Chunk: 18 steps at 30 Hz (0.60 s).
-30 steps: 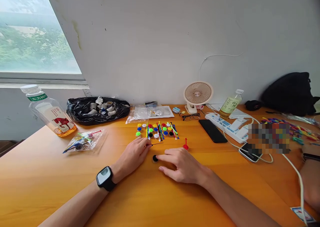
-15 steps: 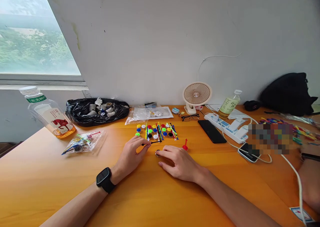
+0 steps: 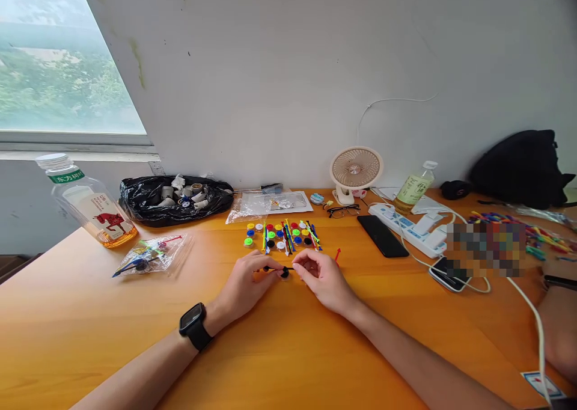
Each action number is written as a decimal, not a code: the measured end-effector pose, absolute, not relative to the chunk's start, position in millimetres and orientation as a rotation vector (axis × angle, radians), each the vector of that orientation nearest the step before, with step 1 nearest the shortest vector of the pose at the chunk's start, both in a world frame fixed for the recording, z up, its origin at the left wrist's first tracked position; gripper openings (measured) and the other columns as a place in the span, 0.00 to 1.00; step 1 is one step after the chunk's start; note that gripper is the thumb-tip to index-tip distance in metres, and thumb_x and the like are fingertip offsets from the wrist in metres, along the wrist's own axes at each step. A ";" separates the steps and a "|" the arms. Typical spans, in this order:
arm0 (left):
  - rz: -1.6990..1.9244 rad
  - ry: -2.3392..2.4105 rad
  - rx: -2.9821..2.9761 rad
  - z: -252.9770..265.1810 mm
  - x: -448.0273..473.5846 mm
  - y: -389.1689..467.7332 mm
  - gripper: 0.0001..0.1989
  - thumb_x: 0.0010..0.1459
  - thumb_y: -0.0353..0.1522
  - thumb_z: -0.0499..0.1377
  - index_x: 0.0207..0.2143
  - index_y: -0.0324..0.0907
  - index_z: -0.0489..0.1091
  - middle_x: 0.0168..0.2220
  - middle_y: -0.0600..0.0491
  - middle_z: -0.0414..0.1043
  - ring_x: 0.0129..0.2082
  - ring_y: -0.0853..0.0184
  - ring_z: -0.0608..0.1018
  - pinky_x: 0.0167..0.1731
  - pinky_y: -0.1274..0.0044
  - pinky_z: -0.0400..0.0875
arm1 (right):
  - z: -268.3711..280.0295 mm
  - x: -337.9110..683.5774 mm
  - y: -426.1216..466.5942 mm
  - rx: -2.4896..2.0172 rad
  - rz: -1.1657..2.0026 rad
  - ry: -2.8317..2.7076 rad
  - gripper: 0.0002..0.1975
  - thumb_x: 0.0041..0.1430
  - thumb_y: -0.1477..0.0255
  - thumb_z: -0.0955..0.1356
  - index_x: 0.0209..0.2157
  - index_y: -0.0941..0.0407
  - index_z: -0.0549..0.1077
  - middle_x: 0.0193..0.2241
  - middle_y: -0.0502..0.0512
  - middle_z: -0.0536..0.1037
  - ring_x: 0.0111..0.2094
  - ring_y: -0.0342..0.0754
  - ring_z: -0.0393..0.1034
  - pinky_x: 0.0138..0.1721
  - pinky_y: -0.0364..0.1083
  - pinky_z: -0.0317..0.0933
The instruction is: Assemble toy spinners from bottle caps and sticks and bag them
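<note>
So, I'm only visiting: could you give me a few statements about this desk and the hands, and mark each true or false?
1. The left hand holds a slim black stick. True.
2. The watch is on the right wrist. False: it is on the left wrist.
3. The far-left bottle is full to its cap. False: amber liquid shows only near the bottom.
4. A red arrow piece shows beyond the right hand. True.
5. Small coloured discs lie beyond both hands. True.
6. The glasses lie on the phone. False: they lie on the table, in front of the fan.
</note>
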<state>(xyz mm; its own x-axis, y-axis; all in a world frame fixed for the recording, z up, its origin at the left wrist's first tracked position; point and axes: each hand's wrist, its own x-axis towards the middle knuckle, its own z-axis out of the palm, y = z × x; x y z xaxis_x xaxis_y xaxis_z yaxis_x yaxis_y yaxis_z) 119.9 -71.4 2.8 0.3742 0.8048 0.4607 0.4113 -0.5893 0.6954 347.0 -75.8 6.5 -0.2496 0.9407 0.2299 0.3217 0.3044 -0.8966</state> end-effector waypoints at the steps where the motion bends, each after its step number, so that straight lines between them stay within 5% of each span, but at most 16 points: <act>1: 1.091 1.068 2.200 3.0 119.9 -71.0 0.05 0.66 0.30 0.64 0.40 0.47 0.81 0.38 0.54 0.82 0.39 0.65 0.80 0.41 0.74 0.74 | 4.0 346.6 -74.0 -1.144 0.960 -1.740 0.09 0.67 0.64 0.69 0.36 0.55 0.75 0.32 0.52 0.77 0.32 0.47 0.70 0.33 0.45 0.65; 9: 0.908 1.028 2.472 6.5 117.1 -69.9 0.12 0.70 0.30 0.58 0.49 0.49 0.80 0.41 0.52 0.82 0.41 0.62 0.79 0.43 0.72 0.74 | -1.8 344.7 -69.5 -1.189 0.933 -1.747 0.08 0.65 0.66 0.69 0.35 0.55 0.76 0.31 0.52 0.78 0.31 0.47 0.69 0.32 0.45 0.62; 18: 0.942 0.971 2.568 2.4 120.1 -70.9 0.11 0.71 0.30 0.57 0.48 0.47 0.79 0.45 0.51 0.82 0.43 0.62 0.78 0.45 0.70 0.74 | -0.3 344.6 -70.3 -1.170 0.923 -1.772 0.06 0.65 0.68 0.68 0.35 0.55 0.76 0.29 0.51 0.76 0.30 0.47 0.67 0.31 0.44 0.59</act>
<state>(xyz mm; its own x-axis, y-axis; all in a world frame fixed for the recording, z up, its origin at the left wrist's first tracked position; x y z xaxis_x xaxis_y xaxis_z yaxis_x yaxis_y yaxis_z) 120.1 -70.9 2.4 0.5714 0.6607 0.4869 0.5068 -0.7507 0.4238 344.6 -70.3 -0.3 -0.2494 0.9419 0.2248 0.3558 0.3051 -0.8834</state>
